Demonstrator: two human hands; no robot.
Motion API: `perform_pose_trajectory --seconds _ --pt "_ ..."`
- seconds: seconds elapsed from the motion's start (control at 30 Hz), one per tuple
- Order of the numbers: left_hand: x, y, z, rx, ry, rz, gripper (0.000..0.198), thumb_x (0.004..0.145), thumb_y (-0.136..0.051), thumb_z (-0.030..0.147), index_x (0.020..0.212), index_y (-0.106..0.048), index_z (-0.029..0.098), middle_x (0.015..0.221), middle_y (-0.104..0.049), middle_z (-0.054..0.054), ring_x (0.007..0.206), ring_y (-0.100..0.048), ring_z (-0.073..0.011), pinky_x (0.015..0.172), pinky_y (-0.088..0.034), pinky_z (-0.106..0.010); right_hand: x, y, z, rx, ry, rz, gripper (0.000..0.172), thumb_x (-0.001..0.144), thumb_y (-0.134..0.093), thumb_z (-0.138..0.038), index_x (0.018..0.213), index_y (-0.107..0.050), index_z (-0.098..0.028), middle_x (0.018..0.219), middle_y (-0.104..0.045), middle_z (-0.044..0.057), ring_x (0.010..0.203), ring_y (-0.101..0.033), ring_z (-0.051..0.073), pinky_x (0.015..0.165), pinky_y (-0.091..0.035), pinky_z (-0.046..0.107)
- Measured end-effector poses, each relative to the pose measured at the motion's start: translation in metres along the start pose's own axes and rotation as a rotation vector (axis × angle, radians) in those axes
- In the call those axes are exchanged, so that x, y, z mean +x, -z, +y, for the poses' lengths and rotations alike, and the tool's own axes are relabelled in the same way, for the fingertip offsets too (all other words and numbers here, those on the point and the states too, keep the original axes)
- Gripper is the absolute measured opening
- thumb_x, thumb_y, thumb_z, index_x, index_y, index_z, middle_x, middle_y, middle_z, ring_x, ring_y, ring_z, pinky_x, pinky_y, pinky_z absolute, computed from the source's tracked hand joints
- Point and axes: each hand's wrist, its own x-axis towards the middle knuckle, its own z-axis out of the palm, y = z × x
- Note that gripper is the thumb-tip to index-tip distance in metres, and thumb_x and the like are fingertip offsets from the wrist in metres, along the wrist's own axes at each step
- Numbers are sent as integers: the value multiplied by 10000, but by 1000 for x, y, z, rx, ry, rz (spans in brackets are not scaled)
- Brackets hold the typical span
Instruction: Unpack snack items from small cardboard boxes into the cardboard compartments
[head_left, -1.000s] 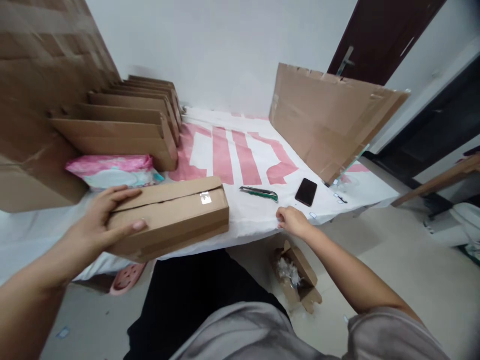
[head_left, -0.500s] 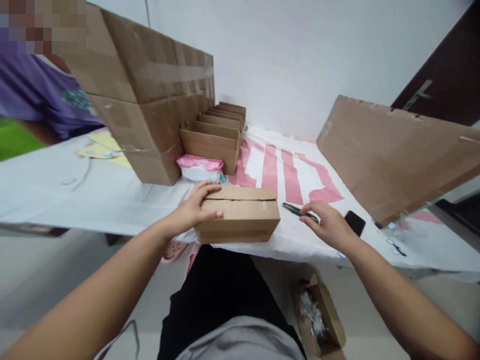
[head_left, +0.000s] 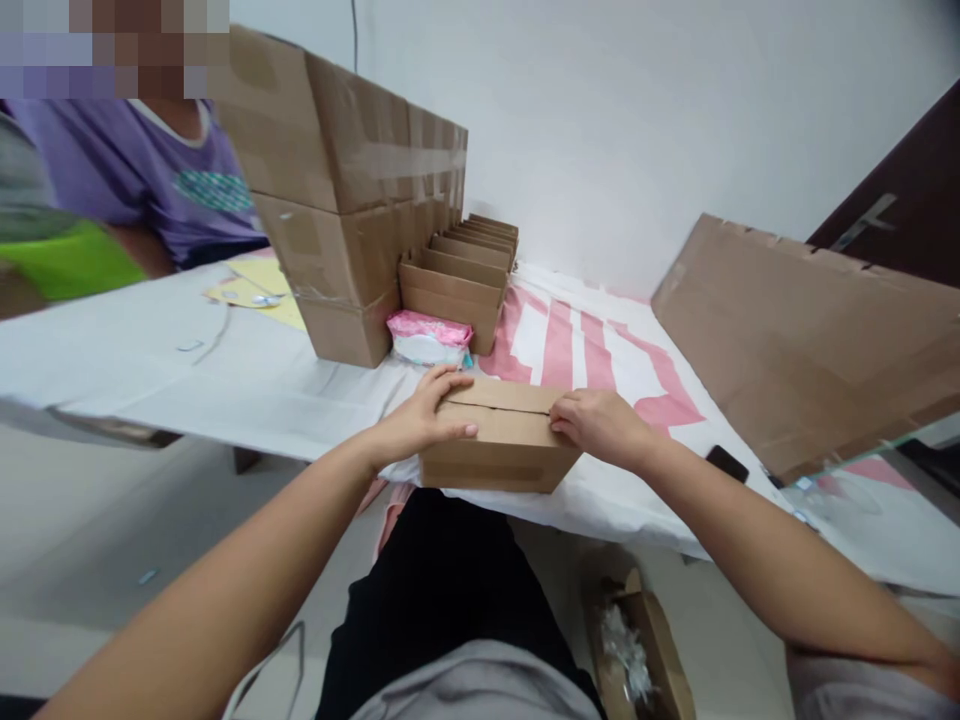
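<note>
A small closed cardboard box (head_left: pixel 491 468) sits at the table's front edge, with a dark seam running between its top flaps. My left hand (head_left: pixel 415 422) grips its left end, thumb and fingers spread over the top. At the right end, my right hand (head_left: pixel 600 425) has its fingers curled and pressed down on the flap by the seam. The fingertips of my right hand are partly hidden. No green utility knife can be made out now; my right hand and forearm cover part of the table there.
Stacked taped cartons (head_left: pixel 352 200) stand at the left, with a row of open cardboard boxes (head_left: pixel 450 290) beside them. A pink wipes pack (head_left: pixel 430 338) lies in front. Right are a phone (head_left: pixel 727 463) and a large cardboard sheet (head_left: pixel 810 350). Across the table is a person in purple (head_left: pixel 172 190).
My right hand has left the green utility knife on the table and moved left onto the box's right end. My left hand stays on the box. The view has shifted slightly left.
</note>
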Motion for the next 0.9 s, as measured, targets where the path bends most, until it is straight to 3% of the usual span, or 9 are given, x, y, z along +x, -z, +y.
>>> perform_pose_trajectory --seconds 0.17,0.33,0.53,0.67,0.77,0.9 --pt "-1 0 2 -27 -5 1 759 650 -641 621 1268 -469 215 1440 -266 -94 1374 -250 -306 1154 -195 -462 -4 -6 3 -40 -42 64 226 923 -436 -229 892 -648 -156 896 -692 71 807 -617 188 681 -421 269" --pt "-2 1 3 -18 6 -14 782 646 -643 620 1279 -466 197 1452 -255 -104 1377 -240 -315 1156 -192 -452 -10 5 8 142 -13 -13 217 891 -472 -162 982 -659 -226 1008 -704 7 877 -635 157 743 -437 245" --pt "-2 0 1 -14 -14 0 767 650 -644 618 1267 -473 195 1442 -261 -112 1369 -259 -310 1155 -190 -453 -13 0 -6 -117 78 28 178 865 -463 -120 799 -622 -166 837 -658 57 706 -577 148 543 -324 241" --pt "-1 0 0 -20 -19 5 761 646 -646 620 1266 -477 212 1432 -280 -103 1359 -280 -313 1149 -204 -465 -13 -7 -8 -169 80 85 147 854 -438 -99 808 -568 -151 820 -635 81 679 -548 157 527 -298 255" --pt "-1 0 1 -4 -14 8 765 646 -640 621 1267 -482 203 1429 -289 -107 1353 -292 -317 1144 -218 -462 -11 -10 -2 -69 -26 133 126 864 -434 -151 840 -559 -155 810 -651 72 673 -566 162 561 -350 256" --pt "-2 1 3 -1 -1 4 764 652 -622 625 1266 -483 192 1438 -285 -118 1355 -284 -327 1138 -221 -475 -8 -17 8 274 -181 240 84 849 -460 -176 861 -543 -180 812 -680 32 694 -612 149 641 -436 259"
